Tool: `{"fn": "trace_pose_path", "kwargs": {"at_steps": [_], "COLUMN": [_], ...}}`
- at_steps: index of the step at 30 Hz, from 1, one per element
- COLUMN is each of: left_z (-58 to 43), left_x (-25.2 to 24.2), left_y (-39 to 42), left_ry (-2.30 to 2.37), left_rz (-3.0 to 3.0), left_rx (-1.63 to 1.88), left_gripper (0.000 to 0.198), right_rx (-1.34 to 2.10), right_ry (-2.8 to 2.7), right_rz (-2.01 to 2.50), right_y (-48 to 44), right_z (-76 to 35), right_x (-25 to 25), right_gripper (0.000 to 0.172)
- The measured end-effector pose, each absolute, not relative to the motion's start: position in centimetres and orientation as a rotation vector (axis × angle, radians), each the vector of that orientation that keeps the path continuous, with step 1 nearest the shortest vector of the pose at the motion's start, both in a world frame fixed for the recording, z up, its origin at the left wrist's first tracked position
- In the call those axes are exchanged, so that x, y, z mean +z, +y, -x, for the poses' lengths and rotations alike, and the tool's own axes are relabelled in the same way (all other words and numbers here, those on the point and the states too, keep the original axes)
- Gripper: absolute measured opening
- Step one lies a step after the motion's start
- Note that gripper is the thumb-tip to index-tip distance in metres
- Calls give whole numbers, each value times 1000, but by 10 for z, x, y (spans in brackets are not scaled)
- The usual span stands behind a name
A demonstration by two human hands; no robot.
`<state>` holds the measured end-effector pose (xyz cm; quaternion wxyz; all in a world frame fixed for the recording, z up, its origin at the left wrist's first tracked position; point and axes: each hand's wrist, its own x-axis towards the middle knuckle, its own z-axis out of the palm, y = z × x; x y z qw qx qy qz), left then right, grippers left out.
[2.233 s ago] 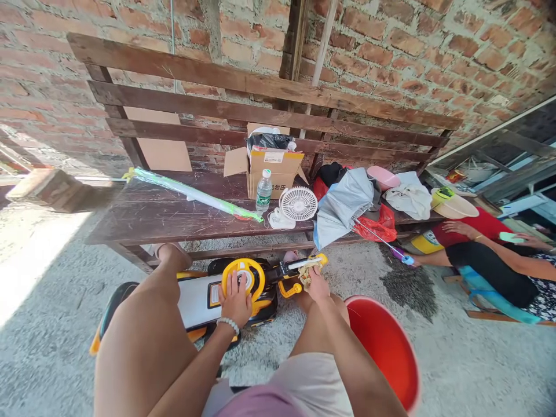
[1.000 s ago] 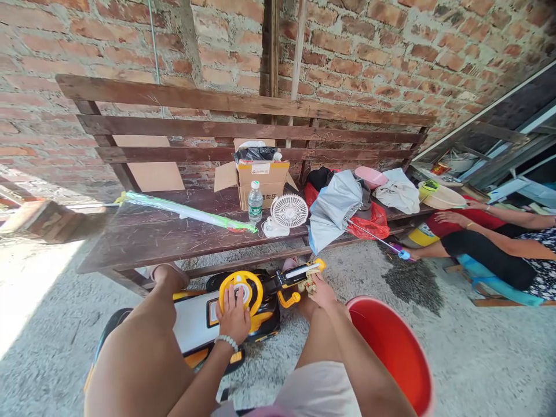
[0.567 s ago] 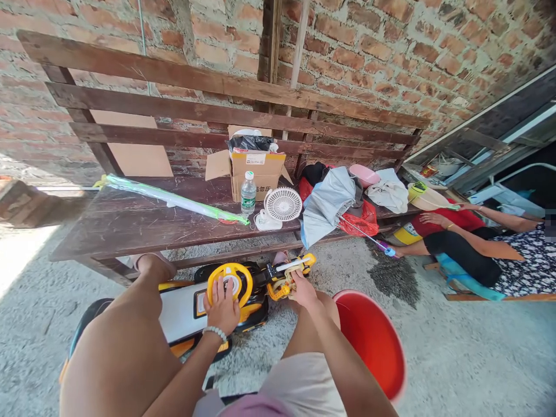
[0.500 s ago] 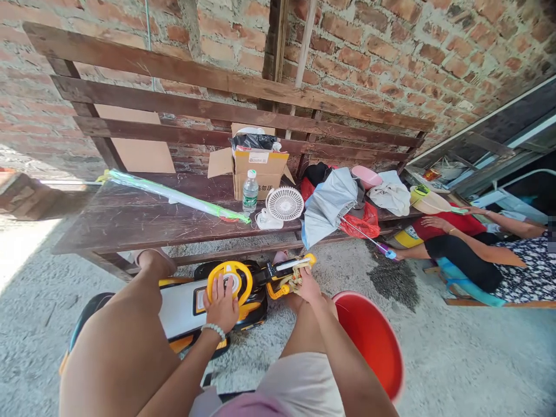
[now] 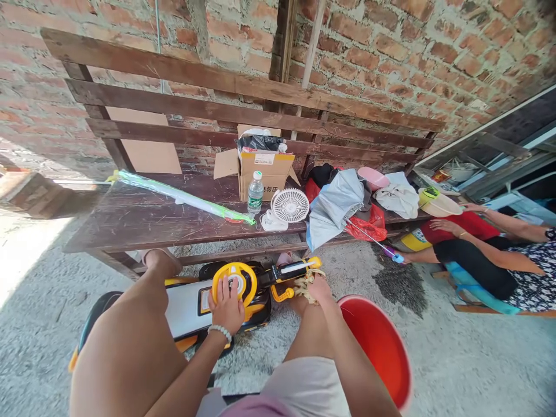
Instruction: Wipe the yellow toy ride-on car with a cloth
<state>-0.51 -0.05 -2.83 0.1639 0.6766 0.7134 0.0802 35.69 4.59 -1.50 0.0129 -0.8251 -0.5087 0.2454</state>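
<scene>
Below the centre of the frame, the left hand lies with extended fingers on the steering wheel of the toy car. More to the right, the right hand grasps a crumpled cloth, near the red bucket.

My left hand lies back uppermost over the yellow steering wheel, its fingers extended and slightly spread across the middle. That wrist sits just on my side of the wheel, its forearm slanting up to it. My right hand is right of the wheel, clear of it, fingers curled in a grip. My legs flank the wheel.
</scene>
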Motion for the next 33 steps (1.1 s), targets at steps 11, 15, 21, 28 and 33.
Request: {"fn": "trace_pose_path", "kwargs": {"at_steps": [11,15,21,28,33], "left_z": [6,8,5,6,6], "left_x": [-28,-31,-34,-39,-36], "left_y": [0,-1,-2,-3,-3], "left_ry": [2027,2000,2016,2038,2042], "left_rz": [-1933,-1949,-1944,-1963,-1966], "left_rx": [245,275,327,329,299], "left_gripper": [70,67,68,70,68], "right_rx": [794,887,706,429,587], "right_ry": [-1772,-1612,-1446,-1733,-1917], "right_rz": [2450,2519,2577,2403,2578], "right_y": [45,44,41,70,81], "right_z": [-329,-336,-382,-368,-329], "right_x": [-1,6,42,59,44], "right_gripper": [78,69,63,80,76]}}
